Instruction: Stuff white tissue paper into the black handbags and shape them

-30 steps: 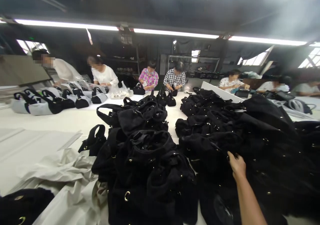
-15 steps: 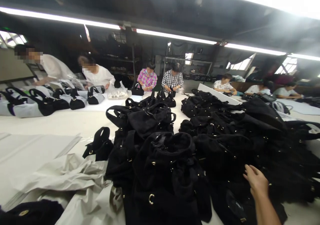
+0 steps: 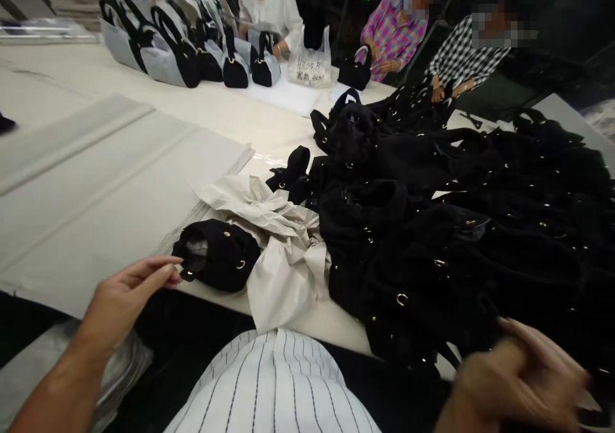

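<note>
My left hand (image 3: 129, 292) is at the lower left, thumb and fingers pinched together at the edge of a small black bag (image 3: 223, 253) with gold rings and an open top. At the lower right my right hand (image 3: 519, 375) is blurred by motion beside the big pile of black bags (image 3: 446, 247); what its fingers do is smeared. Crumpled beige paper (image 3: 283, 279) lies between the small bag and the pile. Another black bag (image 3: 295, 173) with its handle up rests behind the paper.
A stack of large pale sheets (image 3: 96, 183) covers the table's left. Grey and black bags (image 3: 168, 61) stand at the back, beside a marked plastic bag (image 3: 310, 68). Several people work across the table. Clear plastic (image 3: 125, 375) hangs low at the left.
The view has turned down and left. My left hand has come into view at the small black bag. My right hand is now lower and blurred near the table's front edge.
</note>
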`<state>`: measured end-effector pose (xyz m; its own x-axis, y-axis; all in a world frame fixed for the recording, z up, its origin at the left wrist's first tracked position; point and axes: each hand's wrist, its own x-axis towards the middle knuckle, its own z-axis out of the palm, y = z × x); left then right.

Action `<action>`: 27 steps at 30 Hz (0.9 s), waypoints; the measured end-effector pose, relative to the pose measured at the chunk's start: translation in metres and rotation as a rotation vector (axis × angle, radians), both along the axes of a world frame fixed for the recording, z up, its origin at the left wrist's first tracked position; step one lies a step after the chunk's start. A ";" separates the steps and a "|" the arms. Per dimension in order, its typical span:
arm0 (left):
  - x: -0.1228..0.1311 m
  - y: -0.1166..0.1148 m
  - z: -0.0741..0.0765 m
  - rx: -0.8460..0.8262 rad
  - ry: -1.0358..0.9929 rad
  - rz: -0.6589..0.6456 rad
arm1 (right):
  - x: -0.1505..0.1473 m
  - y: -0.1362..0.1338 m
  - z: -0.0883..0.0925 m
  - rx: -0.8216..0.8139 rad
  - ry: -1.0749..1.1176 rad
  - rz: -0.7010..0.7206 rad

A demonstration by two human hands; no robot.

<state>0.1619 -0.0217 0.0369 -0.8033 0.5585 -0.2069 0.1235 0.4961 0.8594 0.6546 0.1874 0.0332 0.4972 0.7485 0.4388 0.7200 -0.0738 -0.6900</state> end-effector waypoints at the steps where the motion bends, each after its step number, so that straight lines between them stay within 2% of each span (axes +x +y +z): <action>1: -0.010 -0.003 -0.010 -0.006 0.014 0.073 | -0.034 -0.001 0.004 0.078 0.018 0.213; 2: -0.016 -0.005 -0.022 -0.019 0.028 0.145 | -0.067 -0.002 0.007 0.094 0.040 0.473; 4: -0.018 -0.007 -0.047 -0.050 0.034 0.275 | -0.124 -0.006 0.006 -0.104 0.145 0.942; 6: -0.005 -0.008 -0.068 -0.030 -0.038 0.363 | -0.164 -0.012 -0.008 -0.289 0.226 1.241; 8: 0.021 -0.010 -0.082 0.058 -0.158 0.418 | -0.191 -0.018 -0.032 -0.357 0.229 1.396; 10: 0.050 -0.013 -0.089 0.122 -0.204 0.435 | -0.210 -0.016 -0.058 -0.328 0.178 1.436; 13: 0.089 -0.019 -0.090 0.085 -0.142 0.418 | -0.238 0.001 -0.088 -0.243 0.027 1.412; 15: 0.106 -0.023 -0.086 0.036 -0.107 0.375 | -0.260 0.017 -0.096 -0.191 -0.084 1.416; 18: 0.118 -0.026 -0.077 0.019 -0.065 0.372 | -0.296 0.040 -0.099 -0.138 -0.216 1.463; 21: 0.117 -0.026 -0.070 0.052 -0.025 0.417 | -0.325 0.055 -0.100 -0.202 -0.385 1.498; 23: 0.108 -0.026 -0.068 0.070 -0.003 0.429 | -0.332 0.059 -0.103 -0.386 -0.524 1.500; 25: 0.091 -0.027 -0.068 0.084 0.031 0.436 | -0.324 0.059 -0.109 -0.578 -0.634 1.492; 27: 0.066 -0.032 -0.071 0.091 0.078 0.447 | -0.305 0.056 -0.115 -0.691 -0.703 1.478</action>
